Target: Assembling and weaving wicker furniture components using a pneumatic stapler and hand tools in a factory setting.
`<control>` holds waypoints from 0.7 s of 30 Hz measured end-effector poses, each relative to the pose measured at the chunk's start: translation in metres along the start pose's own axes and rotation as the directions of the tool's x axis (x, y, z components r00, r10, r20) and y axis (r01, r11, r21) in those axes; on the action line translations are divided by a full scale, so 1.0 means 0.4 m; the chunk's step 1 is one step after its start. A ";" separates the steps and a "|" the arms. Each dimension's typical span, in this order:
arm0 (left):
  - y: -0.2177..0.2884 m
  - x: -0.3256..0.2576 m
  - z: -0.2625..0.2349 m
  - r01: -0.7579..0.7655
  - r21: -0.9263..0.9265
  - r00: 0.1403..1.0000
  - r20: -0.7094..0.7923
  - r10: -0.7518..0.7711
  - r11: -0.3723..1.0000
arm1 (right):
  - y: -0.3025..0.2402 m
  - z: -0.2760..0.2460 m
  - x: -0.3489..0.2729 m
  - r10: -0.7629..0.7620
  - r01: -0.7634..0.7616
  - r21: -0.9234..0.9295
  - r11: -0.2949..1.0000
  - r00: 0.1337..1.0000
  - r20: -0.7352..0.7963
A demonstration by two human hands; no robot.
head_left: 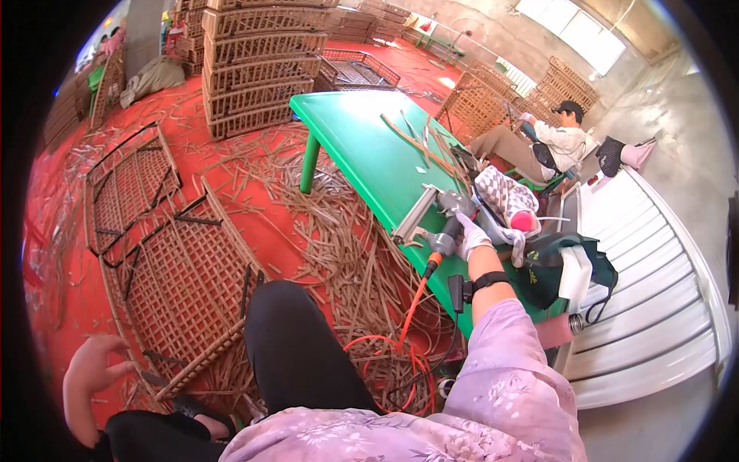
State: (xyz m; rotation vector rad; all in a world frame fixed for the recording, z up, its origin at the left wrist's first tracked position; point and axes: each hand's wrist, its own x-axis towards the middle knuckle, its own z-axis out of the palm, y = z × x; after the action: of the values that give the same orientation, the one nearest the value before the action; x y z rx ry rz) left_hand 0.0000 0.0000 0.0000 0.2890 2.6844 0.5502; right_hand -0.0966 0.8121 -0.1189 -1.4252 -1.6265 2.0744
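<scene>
1. The right hand [471, 237], in a white glove, is laid on a pneumatic nail gun [440, 218]; its fingers are wrapped around the tool's grip.
2. The nail gun is seen lying on the near edge of the green table [362, 131], with an orange air hose [412, 308] hung from its handle down to the floor.
3. The left hand [86, 385] is held low at the left, bare, fingers loosely curled and slightly parted; whether anything is pinched cannot be told.
4. A woven lattice panel [185, 285] is spread on the red floor [54, 231] just beside that hand.
5. Cane strips [419, 142] are scattered on the table; a green bag [554, 266] is set just right of the gloved hand.
6. Another person [543, 142] is seated beyond the table.
</scene>
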 end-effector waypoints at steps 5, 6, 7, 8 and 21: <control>0.052 0.085 0.014 -0.123 0.129 0.990 0.080 0.113 0.984 | -0.062 0.087 -0.117 -0.064 0.067 -0.024 0.997 0.994 0.089; 0.054 0.107 0.002 -0.128 0.131 0.989 0.090 0.117 0.983 | -0.056 0.082 -0.119 -0.132 0.139 -0.019 0.990 0.972 0.195; 0.059 0.125 0.008 -0.136 0.172 0.985 0.124 0.116 0.976 | -0.057 0.087 -0.124 -0.123 0.132 -0.031 0.991 0.973 0.195; 0.067 0.145 0.012 -0.148 0.212 0.981 0.159 0.115 0.966 | -0.061 0.090 -0.134 -0.109 0.120 -0.041 0.992 0.970 0.217; 0.069 0.474 0.208 -0.090 0.099 0.996 0.033 0.087 0.991 | -0.044 0.371 -0.479 -0.408 0.584 -0.282 0.761 0.769 0.492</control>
State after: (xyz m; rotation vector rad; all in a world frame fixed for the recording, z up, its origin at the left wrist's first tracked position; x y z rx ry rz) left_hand -0.1345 0.1043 -0.1212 0.4425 2.6860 0.4338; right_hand -0.1091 0.6009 0.0005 -0.4945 -2.4116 1.8189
